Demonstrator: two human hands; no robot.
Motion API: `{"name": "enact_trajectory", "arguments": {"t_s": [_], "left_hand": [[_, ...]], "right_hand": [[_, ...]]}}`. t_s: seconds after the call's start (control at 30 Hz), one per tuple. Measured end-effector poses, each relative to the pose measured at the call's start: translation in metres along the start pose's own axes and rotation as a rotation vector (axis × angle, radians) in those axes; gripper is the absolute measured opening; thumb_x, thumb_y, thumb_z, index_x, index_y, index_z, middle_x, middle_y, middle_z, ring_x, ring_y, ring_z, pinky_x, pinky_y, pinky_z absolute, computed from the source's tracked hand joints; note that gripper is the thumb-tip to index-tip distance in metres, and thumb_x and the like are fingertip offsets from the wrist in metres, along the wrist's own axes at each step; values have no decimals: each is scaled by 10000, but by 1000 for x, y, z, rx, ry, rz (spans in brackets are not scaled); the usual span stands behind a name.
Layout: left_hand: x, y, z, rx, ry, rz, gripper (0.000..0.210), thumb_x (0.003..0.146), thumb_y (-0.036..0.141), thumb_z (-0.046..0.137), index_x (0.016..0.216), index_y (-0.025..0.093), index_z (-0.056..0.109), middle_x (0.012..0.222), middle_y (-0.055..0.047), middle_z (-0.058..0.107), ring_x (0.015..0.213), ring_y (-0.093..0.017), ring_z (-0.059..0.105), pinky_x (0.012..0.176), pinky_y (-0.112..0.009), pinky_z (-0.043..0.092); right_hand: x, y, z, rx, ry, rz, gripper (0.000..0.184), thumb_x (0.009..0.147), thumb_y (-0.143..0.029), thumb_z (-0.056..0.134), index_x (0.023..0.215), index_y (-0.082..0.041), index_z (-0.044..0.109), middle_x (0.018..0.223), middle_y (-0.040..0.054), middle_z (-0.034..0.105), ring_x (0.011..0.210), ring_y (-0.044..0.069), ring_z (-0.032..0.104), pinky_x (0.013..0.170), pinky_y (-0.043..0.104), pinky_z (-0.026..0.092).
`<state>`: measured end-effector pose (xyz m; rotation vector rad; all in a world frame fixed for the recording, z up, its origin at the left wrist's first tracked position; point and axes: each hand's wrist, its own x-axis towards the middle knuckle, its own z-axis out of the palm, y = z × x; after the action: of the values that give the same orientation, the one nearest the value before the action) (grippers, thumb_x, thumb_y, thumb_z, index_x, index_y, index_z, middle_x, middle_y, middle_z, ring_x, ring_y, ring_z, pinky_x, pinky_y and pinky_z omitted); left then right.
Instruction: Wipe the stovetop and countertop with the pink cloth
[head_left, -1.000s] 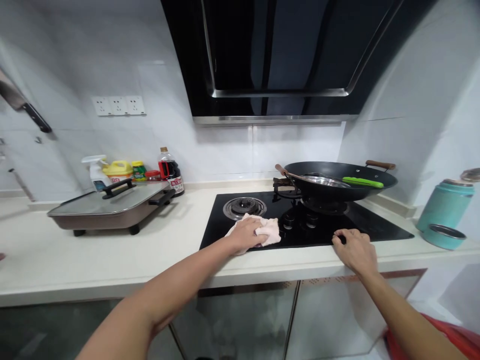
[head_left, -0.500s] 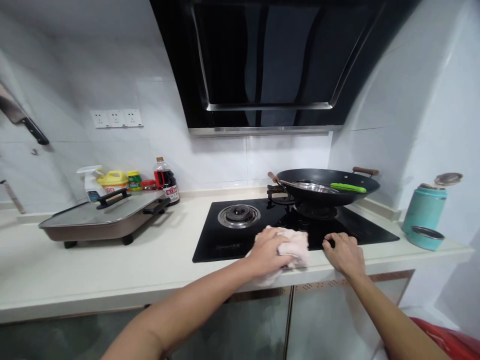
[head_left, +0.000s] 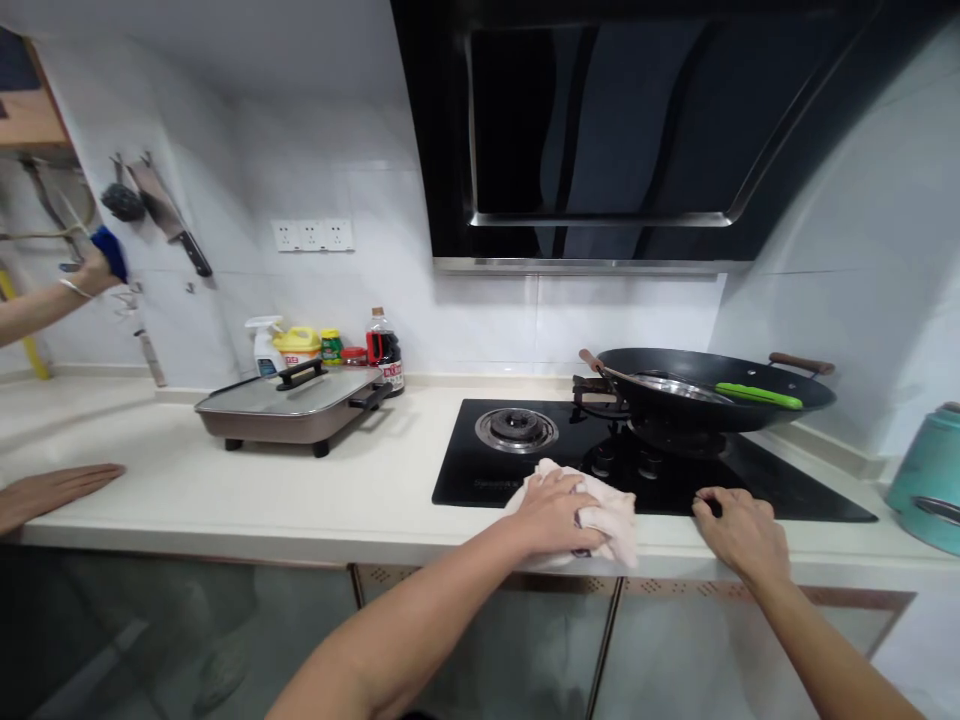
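My left hand (head_left: 559,515) presses down on a pale pink cloth (head_left: 613,520), its fingers wrapped over it. The cloth lies across the front edge of the black gas cooktop (head_left: 459,460) and the counter rim. My right hand (head_left: 742,530) rests on the front edge of the cooktop, to the right of the cloth. Its fingers are curled in and nothing shows in them. Behind the hands are two knobs (head_left: 602,462), a bare burner (head_left: 517,428) and a black wok (head_left: 675,405), which holds a metal lid or dish (head_left: 679,388) and a bright green-handled utensil (head_left: 757,396).
An electric pan (head_left: 270,428) with a glass lid stands left, before several bottles and a spray bottle (head_left: 264,345). At far left, another person's hand (head_left: 97,270) holds something blue; their other hand (head_left: 64,490) lies on the counter. A cleaver (head_left: 161,205) hangs nearby. A turquoise flask (head_left: 926,470) stands right.
The view has turned left, bringing another person's hands into sight. My left hand stays on the cloth, which is now spread a little differently. My right hand keeps its place at the cooktop edge.
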<state>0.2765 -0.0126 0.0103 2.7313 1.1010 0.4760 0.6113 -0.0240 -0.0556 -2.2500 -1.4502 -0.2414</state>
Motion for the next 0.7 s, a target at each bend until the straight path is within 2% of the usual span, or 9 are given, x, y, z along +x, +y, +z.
{"name": "enact_trajectory", "arguments": {"t_s": [0.13, 0.27, 0.37, 0.5, 0.57, 0.63, 0.7], "left_hand": [[-59, -46, -19, 75, 166, -56, 451, 807, 505, 746, 1229, 344, 742, 1539, -48, 552, 1410, -338, 482, 1175, -545, 361], [-123, -92, -43, 161, 256, -173, 423, 830, 396, 687, 1238, 301, 742, 1524, -63, 568, 1376, -310, 527, 1163, -470, 400], [-172, -128, -69, 206, 253, -363, 422, 846, 384, 614, 1242, 304, 736, 1496, -54, 597, 1356, -294, 553, 1146, -451, 417], [-245, -183, -103, 349, 301, -659, 541, 893, 541, 492, 1285, 234, 706, 1449, -108, 631, 1333, -319, 565, 1117, -470, 432], [-280, -206, -114, 433, 329, -761, 569, 900, 553, 457, 1282, 208, 701, 1423, -129, 643, 1323, -337, 566, 1081, -469, 453], [-305, -219, -119, 510, 375, -807, 553, 910, 541, 444, 1274, 212, 698, 1378, -120, 668, 1293, -335, 575, 1055, -451, 463], [-314, -219, -117, 563, 411, -831, 511, 921, 523, 446, 1247, 225, 702, 1326, -102, 689, 1241, -318, 591, 1040, -432, 465]], "right_hand": [[-1, 1, 1, 9, 7, -8, 526, 960, -500, 322, 1234, -280, 713, 1331, 111, 602, 1178, 369, 517, 927, 490, 483], [-1, 1, 1, 8, 5, -12, 534, 961, -500, 314, 1241, -272, 709, 1329, 119, 596, 1190, 375, 510, 937, 498, 482], [-2, 0, 0, 20, 4, -11, 533, 957, -503, 324, 1243, -276, 713, 1331, 121, 592, 1193, 378, 508, 944, 505, 482], [-5, -4, -2, 40, 27, 46, 526, 951, -509, 341, 1228, -298, 736, 1342, 126, 566, 1196, 387, 513, 980, 543, 463], [-8, -6, -3, 48, 53, 80, 520, 949, -516, 348, 1209, -311, 749, 1344, 129, 560, 1205, 402, 507, 1000, 577, 443], [-9, -8, -4, 60, 69, 84, 517, 947, -509, 355, 1208, -310, 753, 1335, 138, 567, 1209, 413, 502, 1003, 595, 434], [-10, -10, -3, 75, 72, 79, 516, 944, -499, 359, 1217, -300, 749, 1327, 145, 577, 1204, 420, 502, 990, 594, 439]]}}
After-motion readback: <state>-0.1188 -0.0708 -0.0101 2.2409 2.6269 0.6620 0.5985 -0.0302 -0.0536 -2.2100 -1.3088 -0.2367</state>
